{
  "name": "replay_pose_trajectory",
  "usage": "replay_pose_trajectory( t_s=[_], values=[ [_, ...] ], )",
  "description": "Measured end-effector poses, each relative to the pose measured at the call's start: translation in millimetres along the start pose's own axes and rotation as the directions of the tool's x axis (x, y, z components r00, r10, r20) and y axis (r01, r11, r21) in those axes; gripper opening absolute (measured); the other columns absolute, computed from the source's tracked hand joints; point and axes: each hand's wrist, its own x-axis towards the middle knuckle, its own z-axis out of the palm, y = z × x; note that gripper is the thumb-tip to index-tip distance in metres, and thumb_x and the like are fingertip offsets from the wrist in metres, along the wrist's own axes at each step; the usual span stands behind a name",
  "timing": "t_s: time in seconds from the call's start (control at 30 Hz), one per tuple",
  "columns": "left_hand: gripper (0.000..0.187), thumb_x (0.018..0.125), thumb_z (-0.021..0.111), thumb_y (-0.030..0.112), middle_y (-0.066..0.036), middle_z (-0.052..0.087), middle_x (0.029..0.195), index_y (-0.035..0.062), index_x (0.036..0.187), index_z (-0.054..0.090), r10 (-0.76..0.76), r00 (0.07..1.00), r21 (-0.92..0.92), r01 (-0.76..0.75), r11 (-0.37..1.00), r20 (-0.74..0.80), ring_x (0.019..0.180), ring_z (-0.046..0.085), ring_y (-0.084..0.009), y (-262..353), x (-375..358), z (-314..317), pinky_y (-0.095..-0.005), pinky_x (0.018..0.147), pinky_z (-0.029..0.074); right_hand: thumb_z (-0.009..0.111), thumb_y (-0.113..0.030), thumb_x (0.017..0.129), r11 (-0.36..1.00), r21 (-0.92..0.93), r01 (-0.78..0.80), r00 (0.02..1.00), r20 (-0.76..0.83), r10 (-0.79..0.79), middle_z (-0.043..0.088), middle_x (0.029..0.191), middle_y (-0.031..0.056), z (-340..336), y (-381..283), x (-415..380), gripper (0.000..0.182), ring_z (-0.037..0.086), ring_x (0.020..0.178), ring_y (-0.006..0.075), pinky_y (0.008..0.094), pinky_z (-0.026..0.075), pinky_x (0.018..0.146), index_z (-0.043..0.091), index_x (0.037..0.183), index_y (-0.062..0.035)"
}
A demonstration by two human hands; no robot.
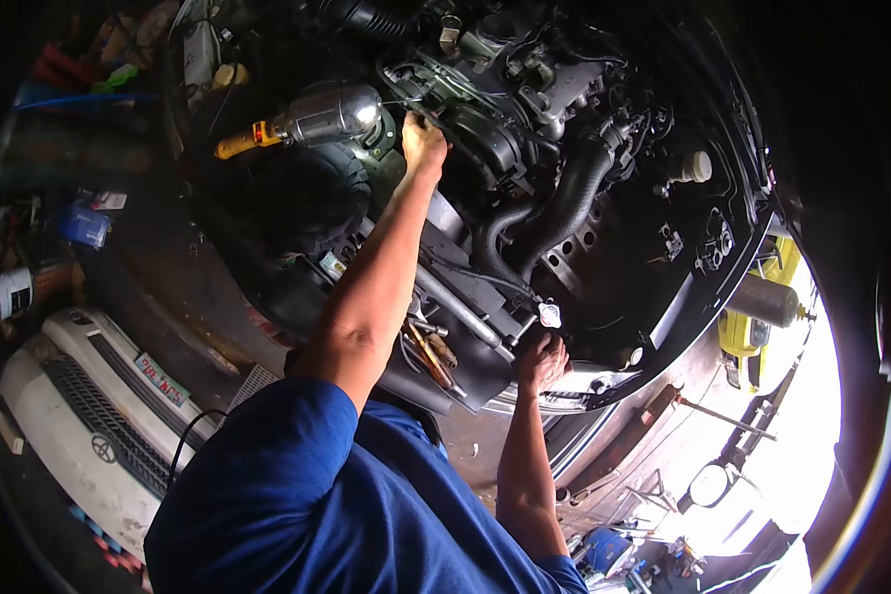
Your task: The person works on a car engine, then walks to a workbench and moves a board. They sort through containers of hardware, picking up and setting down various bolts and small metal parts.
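Observation:
Deep in the engine bay, my left hand [425,147] reaches beside the engine's belt-side cover [483,141], its fingers curled together. What they grip is too small to make out. Just left of that hand is a work lamp [335,113] with a yellow handle, lying across the bay. My right hand [543,363] is at the car's front edge, below a round white-and-silver cap [549,315]. Its fingers are bent around something dark that I cannot identify. Between my arms, a few tools [431,358] lie on the front panel.
Black ribbed hoses [570,203] curve through the bay. A white car bumper [99,436] with a licence plate stands at the lower left. On the right are a yellow object [747,337] and a grey cylinder [764,300]. A blue container [606,550] is at the bottom.

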Motion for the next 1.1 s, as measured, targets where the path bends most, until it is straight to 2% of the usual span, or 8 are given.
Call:
replay_pose_trajectory(
  t_s=[0.1,0.23,0.47,0.6,0.73,0.83,0.97,1.1],
  values=[
    [0.032,0.1,0.052,0.033,-0.003,0.057,0.073,0.0024,0.092,0.055,0.23,0.973,0.118,-0.231,0.966,0.015,0.056,0.052,-0.0118,-2.7,1.8,-2.1,-0.0274,0.044,0.044,0.047,-0.034,0.095,1.0,0.008,0.008,1.0,-0.005,-0.008,0.069,0.106,0.0092,1.3,2.0,-0.3,0.033,0.059,0.102,0.0272,0.0427,0.033,0.098,0.067,0.104,-0.0099],
    [0.017,0.099,0.049,0.018,-0.006,0.06,0.08,0.0044,0.096,0.058,-0.265,0.962,0.053,0.263,0.963,0.059,0.059,0.056,-0.0143,12.4,-4.4,-4.1,-0.0293,0.047,0.046,0.047,-0.035,0.094,1.0,-0.009,0.011,1.0,-0.018,-0.011,0.069,0.105,0.0099,3.8,3.9,0.1,0.034,0.059,0.101,0.028,0.0429,0.034,0.098,0.067,0.103,-0.0094],
    [0.012,0.093,0.058,0.012,-0.008,0.061,0.077,0.0038,0.101,0.06,0.139,0.989,0.162,-0.131,0.978,-0.043,0.057,0.056,-0.0176,-1.4,1.0,-1.5,-0.0318,0.048,0.047,0.047,-0.034,0.094,1.0,0.003,0.004,1.0,-0.002,-0.004,0.069,0.105,0.0104,1.2,1.6,-1.2,0.032,0.059,0.101,0.0282,0.0432,0.034,0.098,0.067,0.1,-0.0096],
    [0.01,0.093,0.059,0.014,-0.008,0.062,0.078,0.0045,0.098,0.06,-0.263,0.965,0.112,0.26,0.959,0.008,0.055,0.057,-0.0186,16.9,-6.7,-1.9,-0.0319,0.046,0.044,0.047,-0.034,0.094,1.0,-0.004,0.02,1.0,-0.014,-0.02,0.069,0.105,0.0101,-0.2,1.0,0.1,0.032,0.059,0.101,0.0281,0.0432,0.034,0.098,0.067,0.1,-0.0097],
    [0.032,0.099,0.055,0.035,-0.003,0.053,0.066,0.0047,0.088,0.053,0.166,0.985,0.077,-0.163,0.984,-0.037,0.05,0.051,-0.0117,-5.5,0.5,2.8,-0.0276,0.042,0.041,0.047,-0.033,0.094,1.0,-0.013,-0.003,1.0,0.013,0.003,0.069,0.104,0.0098,0.1,1.3,0.3,0.032,0.06,0.1,0.0281,0.0431,0.034,0.098,0.067,0.099,-0.0096],
    [0.035,0.099,0.054,0.038,-0.002,0.053,0.066,0.0057,0.087,0.052,0.148,0.988,0.147,-0.141,0.979,-0.041,0.05,0.05,-0.0117,1.8,-4.9,2.0,-0.0274,0.042,0.04,0.044,-0.036,0.095,1.0,-0.001,-0.023,0.998,0.059,0.023,0.069,0.106,0.0112,-4.9,-1.5,0.6,0.036,0.059,0.103,0.0293,0.0425,0.034,0.096,0.067,0.101,-0.0095],
    [0.013,0.096,0.059,0.021,-0.001,0.056,0.075,0.0087,0.101,0.056,-0.307,0.951,0.158,0.298,0.941,0.032,0.06,0.054,-0.0107,20.7,-9.5,-1.8,-0.026,0.048,0.044,0.046,-0.033,0.094,1.0,0.013,0.017,1.0,-0.014,-0.017,0.069,0.101,0.0097,0.6,2.6,-0.3,0.032,0.06,0.099,0.0286,0.0432,0.034,0.096,0.067,0.097,-0.0092],
    [0.02,0.098,0.056,0.024,-0.006,0.06,0.077,0.0046,0.096,0.057,0.057,0.998,0.03,-0.057,0.998,-0.001,0.059,0.056,-0.0143,11.9,-8.9,1.3,-0.029,0.049,0.048,0.047,-0.033,0.094,1.0,0.017,0.012,1.0,-0.008,-0.012,0.069,0.101,0.0097,-0.7,1.2,0.5,0.032,0.06,0.098,0.0288,0.0427,0.035,0.096,0.067,0.096,-0.0089]
  ],
)
